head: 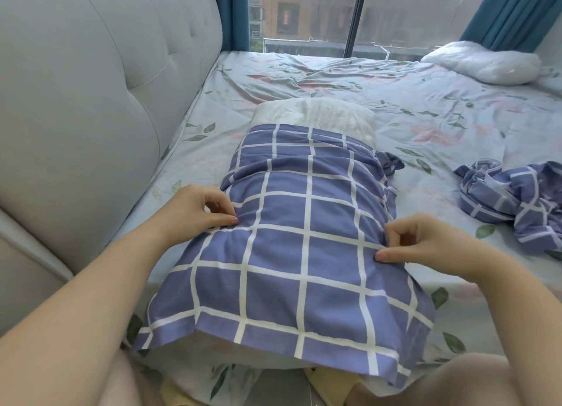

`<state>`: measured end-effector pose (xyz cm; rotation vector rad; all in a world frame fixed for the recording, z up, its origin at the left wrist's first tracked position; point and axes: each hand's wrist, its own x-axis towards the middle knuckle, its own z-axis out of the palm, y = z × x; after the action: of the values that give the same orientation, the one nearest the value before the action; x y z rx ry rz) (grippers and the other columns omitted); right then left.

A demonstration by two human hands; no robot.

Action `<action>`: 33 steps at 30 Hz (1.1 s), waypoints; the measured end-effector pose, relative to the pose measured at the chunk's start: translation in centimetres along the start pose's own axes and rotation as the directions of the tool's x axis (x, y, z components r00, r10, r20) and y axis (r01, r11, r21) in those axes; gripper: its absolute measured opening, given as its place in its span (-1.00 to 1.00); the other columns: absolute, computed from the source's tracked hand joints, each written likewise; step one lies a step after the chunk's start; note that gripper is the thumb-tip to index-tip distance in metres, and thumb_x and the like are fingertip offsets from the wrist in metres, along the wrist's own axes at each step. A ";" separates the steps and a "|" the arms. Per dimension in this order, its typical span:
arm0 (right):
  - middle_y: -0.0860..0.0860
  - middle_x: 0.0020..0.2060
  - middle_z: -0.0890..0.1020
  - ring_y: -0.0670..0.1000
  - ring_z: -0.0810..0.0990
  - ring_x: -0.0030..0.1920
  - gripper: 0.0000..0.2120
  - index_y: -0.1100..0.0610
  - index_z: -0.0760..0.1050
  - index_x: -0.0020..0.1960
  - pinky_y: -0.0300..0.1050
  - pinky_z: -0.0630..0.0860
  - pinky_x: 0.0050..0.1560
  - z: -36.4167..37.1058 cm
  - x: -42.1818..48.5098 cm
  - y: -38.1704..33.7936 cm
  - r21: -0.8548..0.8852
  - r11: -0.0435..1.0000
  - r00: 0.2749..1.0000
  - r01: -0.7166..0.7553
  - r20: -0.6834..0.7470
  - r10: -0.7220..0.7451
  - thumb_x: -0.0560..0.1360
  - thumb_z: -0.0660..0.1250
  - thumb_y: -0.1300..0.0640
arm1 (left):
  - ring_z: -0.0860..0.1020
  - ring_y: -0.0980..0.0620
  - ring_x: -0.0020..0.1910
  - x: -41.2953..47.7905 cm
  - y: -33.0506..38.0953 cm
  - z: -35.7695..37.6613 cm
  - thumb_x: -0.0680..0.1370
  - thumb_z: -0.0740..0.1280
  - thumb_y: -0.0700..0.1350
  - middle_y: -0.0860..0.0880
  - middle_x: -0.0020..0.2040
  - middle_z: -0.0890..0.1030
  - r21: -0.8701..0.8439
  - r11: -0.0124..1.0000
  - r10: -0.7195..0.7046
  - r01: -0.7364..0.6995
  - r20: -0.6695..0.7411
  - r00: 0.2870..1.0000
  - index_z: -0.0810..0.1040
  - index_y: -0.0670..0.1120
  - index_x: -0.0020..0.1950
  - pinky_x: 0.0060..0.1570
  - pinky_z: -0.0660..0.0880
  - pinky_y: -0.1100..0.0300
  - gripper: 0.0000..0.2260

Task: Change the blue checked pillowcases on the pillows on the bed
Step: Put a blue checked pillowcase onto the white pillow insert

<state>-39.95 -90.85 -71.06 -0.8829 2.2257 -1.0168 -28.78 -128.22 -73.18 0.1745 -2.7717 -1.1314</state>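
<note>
left: headboard [91, 101] hems in | right: crumpled pillowcase [514, 199] lies near | ahead: sheet [304, 80] free

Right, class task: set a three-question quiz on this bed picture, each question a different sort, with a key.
1. True or false: the plain white pillow in the middle sits fully inside the blue checked fabric pillowcase.
2. The second, crumpled blue checked pillowcase lies: A on the floral bedsheet; B on the headboard; C on the windowsill.
3. Fill in: the left-hand grip and right-hand grip each ___ the pillowcase's fabric.
Key: 1 false; 2 A; 3 pinch.
</note>
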 end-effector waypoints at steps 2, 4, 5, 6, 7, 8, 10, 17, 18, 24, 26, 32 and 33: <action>0.10 -0.42 0.32 0.01 0.26 -0.35 -0.50 0.21 0.37 -0.37 -0.19 0.19 -0.33 -0.2 -0.3 0.1 0.064 0.998 0.998 0.016 -0.064 -0.012 0.38 0.49 -0.16 | 0.57 0.15 -0.17 0.0 0.1 -0.1 0.44 0.52 -0.16 0.12 -0.20 0.65 -0.010 1.000 0.001 -0.001 -0.025 1.000 0.66 0.00 -0.25 -0.13 0.44 0.31 -0.90; 0.10 -0.41 0.37 0.00 0.32 -0.34 -0.50 0.29 0.39 -0.30 -0.15 0.26 -0.28 -0.3 -0.4 -0.1 0.079 0.997 0.993 0.022 -0.118 -0.013 0.43 0.44 -0.14 | 0.54 0.17 -0.15 0.0 0.4 -0.2 0.50 0.46 -0.12 0.12 -0.16 0.62 -0.022 1.000 -0.006 0.004 -0.063 0.998 0.62 -0.02 -0.19 -0.14 0.40 0.34 -0.92; 0.08 -0.41 0.40 -0.01 0.35 -0.34 -0.53 0.30 0.40 -0.26 -0.12 0.28 -0.26 -0.2 -0.4 -0.2 0.063 0.998 0.990 0.009 -0.143 0.000 0.43 0.41 -0.11 | 0.53 0.18 -0.13 0.0 0.5 -0.2 0.53 0.43 -0.10 0.13 -0.14 0.61 -0.026 1.000 -0.004 0.002 -0.078 0.997 0.61 -0.02 -0.16 -0.14 0.39 0.35 -0.93; 0.06 -0.42 0.42 -0.01 0.36 -0.35 -0.58 0.30 0.42 -0.24 -0.11 0.30 -0.25 -0.1 -0.2 -0.3 0.037 0.999 0.985 -0.009 -0.172 0.016 0.44 0.39 -0.08 | 0.53 0.21 -0.12 0.0 0.6 -0.1 0.55 0.40 -0.09 0.14 -0.14 0.60 -0.028 1.000 0.005 -0.008 -0.094 0.996 0.59 -0.01 -0.13 -0.13 0.39 0.35 -0.93; 0.06 -0.43 0.43 -0.01 0.37 -0.36 -0.61 0.28 0.44 -0.23 -0.10 0.31 -0.24 0.1 0.1 -0.3 0.006 1.000 0.976 -0.029 -0.214 0.030 0.47 0.39 -0.05 | 0.52 0.23 -0.12 0.0 0.7 0.0 0.56 0.39 -0.09 0.15 -0.16 0.60 -0.028 0.999 0.022 -0.025 -0.116 0.993 0.57 -0.01 -0.12 -0.12 0.39 0.35 -0.93; 0.06 -0.44 0.44 -0.01 0.38 -0.37 -0.65 0.26 0.44 -0.24 -0.09 0.32 -0.25 0.3 0.4 -0.3 -0.023 0.999 0.962 -0.045 -0.271 0.037 0.49 0.39 -0.01 | 0.52 0.25 -0.13 0.1 0.8 0.2 0.57 0.38 -0.10 0.14 -0.17 0.60 -0.027 0.999 0.041 -0.045 -0.145 0.989 0.56 -0.01 -0.12 -0.12 0.39 0.36 -0.92; 0.04 -0.47 0.45 -0.01 0.36 -0.41 -0.69 0.23 0.42 -0.26 -0.10 0.31 -0.28 0.9 1.2 -0.3 -0.051 0.995 0.911 -0.083 -0.409 0.055 0.53 0.38 0.06 | 0.51 0.27 -0.19 0.4 0.9 0.6 0.58 0.36 -0.14 0.11 -0.20 0.59 -0.025 0.997 0.065 -0.072 -0.224 0.973 0.51 -0.05 -0.12 -0.15 0.37 0.44 -0.90; 0.05 -0.36 0.44 -0.03 0.36 -0.34 -0.79 0.27 0.35 -0.16 -0.19 0.23 -0.37 3.1 3.4 -1.7 -0.153 0.971 0.706 -0.185 -0.708 0.024 0.60 0.24 0.19 | 0.43 0.15 -0.32 2.1 1.6 2.1 0.62 0.30 -0.18 0.06 -0.31 0.48 0.068 0.994 0.102 -0.082 -0.396 0.912 0.38 -0.14 -0.09 -0.34 0.31 0.43 -0.86; 0.04 -0.35 0.44 -0.04 0.37 -0.34 -0.80 0.26 0.35 -0.16 -0.20 0.23 -0.37 3.2 3.5 -1.8 -0.165 0.970 0.710 -0.177 -0.704 0.010 0.60 0.24 0.19 | 0.43 0.11 -0.32 2.4 1.5 2.0 0.62 0.30 -0.18 0.05 -0.31 0.48 0.074 0.994 0.105 -0.082 -0.400 0.911 0.38 -0.14 -0.09 -0.34 0.31 0.41 -0.87; -0.01 -0.42 0.39 -0.05 0.31 -0.41 -0.73 0.20 0.38 -0.24 -0.15 0.23 -0.34 2.6 2.8 -2.3 -0.165 0.983 0.847 -0.082 -0.531 -0.019 0.55 0.36 0.11 | 0.48 -0.02 -0.29 4.0 0.3 0.4 0.55 0.41 -0.18 -0.05 -0.25 0.58 0.105 0.990 0.137 -0.098 -0.481 0.866 0.53 -0.22 -0.10 -0.30 0.31 0.45 -0.87; -0.02 -0.44 0.40 -0.07 0.30 -0.43 -0.72 0.22 0.39 -0.24 -0.15 0.24 -0.34 2.5 2.6 -2.0 -0.154 0.984 0.858 -0.088 -0.514 -0.004 0.54 0.38 0.10 | 0.49 0.08 -0.32 4.3 0.0 0.3 0.52 0.45 -0.16 0.01 -0.28 0.58 0.075 0.993 0.110 -0.087 -0.421 0.900 0.55 -0.15 -0.14 -0.28 0.32 0.50 -0.88; 0.03 -0.37 0.48 -0.02 0.40 -0.35 -0.73 0.20 0.42 -0.22 -0.13 0.29 -0.31 2.4 3.1 -1.3 -0.209 0.966 0.878 -0.151 -0.478 0.034 0.55 0.37 0.07 | 0.58 0.04 -0.24 3.7 -1.5 1.2 0.45 0.52 -0.10 0.02 -0.23 0.64 -0.048 0.996 -0.077 0.069 -0.176 0.981 0.57 -0.03 -0.19 -0.14 0.49 0.14 -0.86; 0.02 -0.37 0.48 -0.03 0.41 -0.35 -0.73 0.19 0.42 -0.23 -0.14 0.28 -0.32 2.5 3.1 -1.4 -0.226 0.962 0.879 -0.156 -0.475 0.031 0.54 0.38 0.07 | 0.57 0.03 -0.23 3.5 -1.5 0.9 0.44 0.53 -0.05 0.00 -0.22 0.63 -0.049 0.994 -0.100 0.092 -0.168 0.981 0.56 -0.04 -0.18 -0.14 0.47 0.13 -0.83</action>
<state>-39.77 -94.92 -71.96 -0.6705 2.8334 -0.9868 -32.33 -129.26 -74.54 0.3858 -2.6122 -1.1370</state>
